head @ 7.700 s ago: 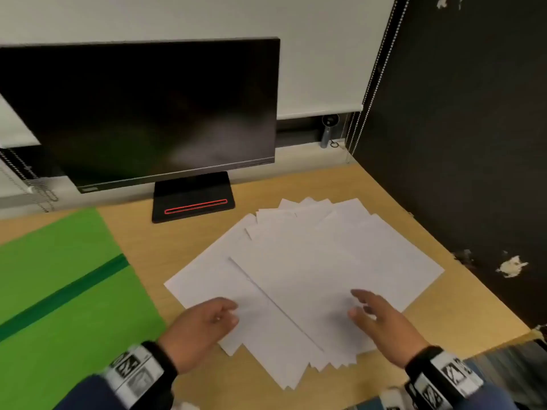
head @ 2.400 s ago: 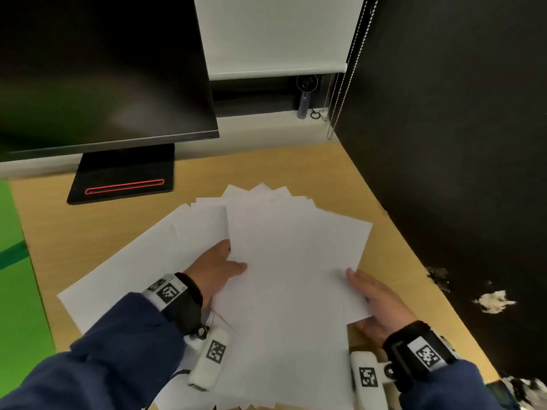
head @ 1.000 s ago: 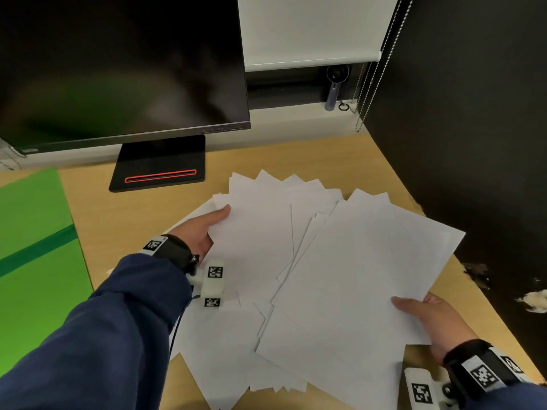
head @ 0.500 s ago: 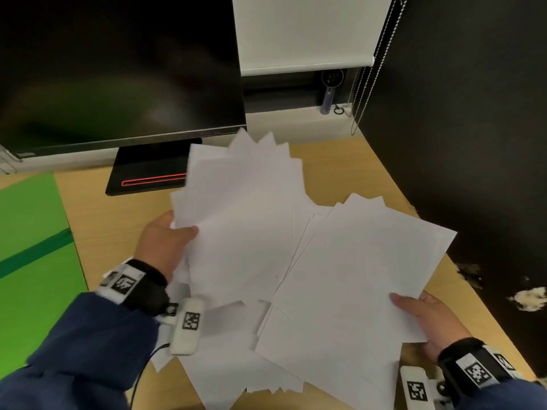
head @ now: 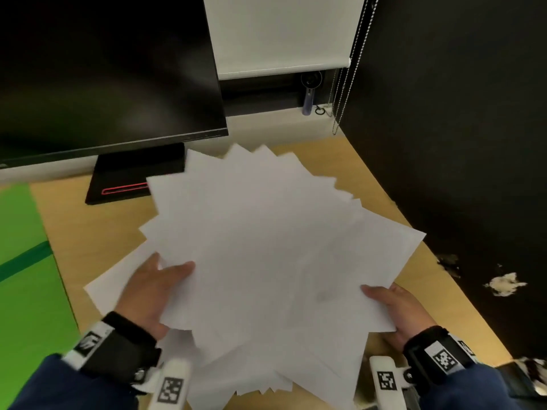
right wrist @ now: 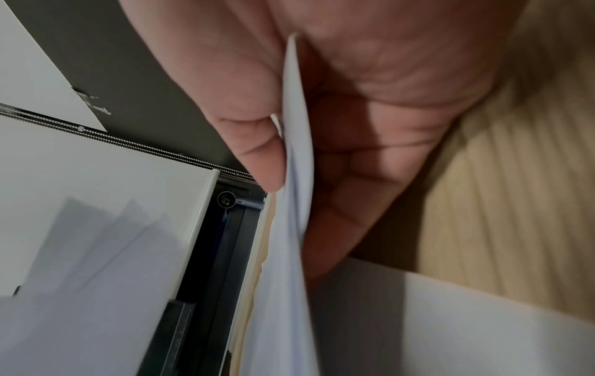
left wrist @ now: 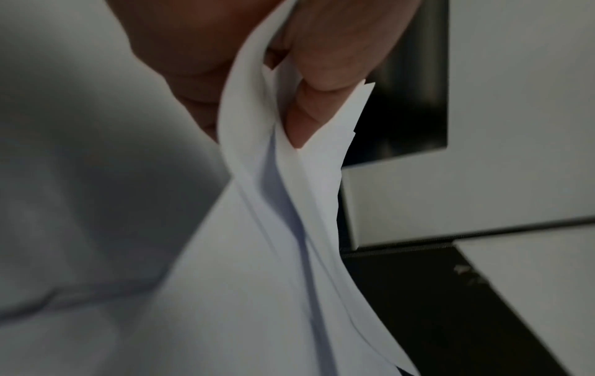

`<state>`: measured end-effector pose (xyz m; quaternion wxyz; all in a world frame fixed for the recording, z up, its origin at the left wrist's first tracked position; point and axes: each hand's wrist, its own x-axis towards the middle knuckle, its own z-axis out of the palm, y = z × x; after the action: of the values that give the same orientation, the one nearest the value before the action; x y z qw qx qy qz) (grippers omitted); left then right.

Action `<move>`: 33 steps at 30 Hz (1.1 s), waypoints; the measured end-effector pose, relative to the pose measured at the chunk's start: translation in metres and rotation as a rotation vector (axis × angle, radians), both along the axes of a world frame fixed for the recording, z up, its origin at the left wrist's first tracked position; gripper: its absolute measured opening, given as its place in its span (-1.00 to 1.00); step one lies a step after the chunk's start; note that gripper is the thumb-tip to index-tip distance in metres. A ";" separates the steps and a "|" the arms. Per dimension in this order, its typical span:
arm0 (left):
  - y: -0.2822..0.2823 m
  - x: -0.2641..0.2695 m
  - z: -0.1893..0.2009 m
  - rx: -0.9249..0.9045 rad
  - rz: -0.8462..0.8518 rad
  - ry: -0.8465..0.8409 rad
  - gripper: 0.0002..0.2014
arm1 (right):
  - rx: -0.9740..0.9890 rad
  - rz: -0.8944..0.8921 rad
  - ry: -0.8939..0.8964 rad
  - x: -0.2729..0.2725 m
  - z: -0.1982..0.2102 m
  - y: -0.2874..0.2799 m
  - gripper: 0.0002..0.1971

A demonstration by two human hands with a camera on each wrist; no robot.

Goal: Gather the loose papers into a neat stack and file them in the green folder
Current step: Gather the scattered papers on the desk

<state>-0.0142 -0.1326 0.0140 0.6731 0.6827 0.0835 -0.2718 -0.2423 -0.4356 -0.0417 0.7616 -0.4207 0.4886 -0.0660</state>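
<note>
A fanned bundle of white papers [head: 266, 247] is held above the wooden desk [head: 97, 229], its corners splayed unevenly. My left hand [head: 161, 287] grips the bundle's left edge, thumb on top; in the left wrist view the sheets [left wrist: 289, 203] bend between thumb and fingers. My right hand [head: 390, 306] pinches the right edge, and the right wrist view shows the paper edge [right wrist: 294, 178] clamped between thumb and fingers. One or more sheets [head: 112, 279] lie flat on the desk under the left hand. The green folder [head: 26, 279] with its dark green band lies at the left.
A black monitor [head: 103, 72] on a stand [head: 136, 179] rises behind the papers. A black wall panel [head: 458, 143] borders the desk on the right. A white roller blind [head: 281, 34] with bead chains hangs at the back.
My left hand has swung its bundle right and laid it over the papers in my right hand; two separate fans are now one overlapping bundle.
</note>
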 end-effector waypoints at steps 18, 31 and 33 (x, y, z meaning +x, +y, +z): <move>-0.074 0.044 -0.040 0.453 -0.267 -0.200 -0.86 | 0.016 0.005 -0.040 0.005 -0.006 0.009 -0.72; -0.048 -0.006 -0.043 0.406 -0.195 -0.086 -0.79 | -0.063 0.053 0.018 0.005 -0.012 0.009 -0.78; -0.041 -0.008 -0.037 0.407 -0.212 -0.033 -0.79 | -0.075 0.039 0.035 0.006 -0.014 0.010 -0.77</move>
<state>-0.0226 -0.1733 -0.0232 0.4902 0.8139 0.0533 -0.3073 -0.2362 -0.4261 -0.0556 0.7376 -0.4597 0.4908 -0.0619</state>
